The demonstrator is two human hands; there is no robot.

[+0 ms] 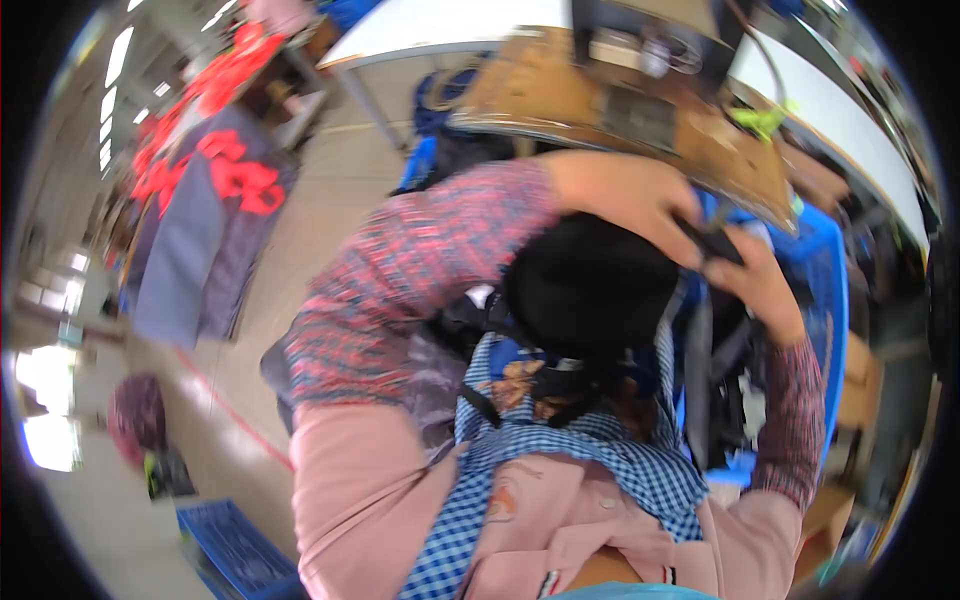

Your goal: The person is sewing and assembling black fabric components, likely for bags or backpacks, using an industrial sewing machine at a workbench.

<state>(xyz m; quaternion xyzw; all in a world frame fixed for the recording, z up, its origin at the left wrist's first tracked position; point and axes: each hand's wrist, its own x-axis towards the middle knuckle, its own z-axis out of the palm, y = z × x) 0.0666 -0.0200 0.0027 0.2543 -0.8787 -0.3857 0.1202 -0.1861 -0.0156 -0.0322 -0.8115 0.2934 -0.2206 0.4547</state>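
As hands (630, 200) (762, 282) hold dark strip (718, 243), black bundle (595, 290) beside

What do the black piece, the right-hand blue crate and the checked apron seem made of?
Black piece: probably matte fabric, from its dull, soft surface; blur hides any weave.
Blue crate: likely moulded plastic, smooth finish, from its stiff, evenly coloured wall.
Checked apron: seemingly matte woven cloth, as it folds and bunches.

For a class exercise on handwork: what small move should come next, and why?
Probably a gentle pull on the dark strip with the right hand, while the left hand steadies the rounded black item: the right hand appears to grip the strip, and the left hand lies along the item's upper edge.
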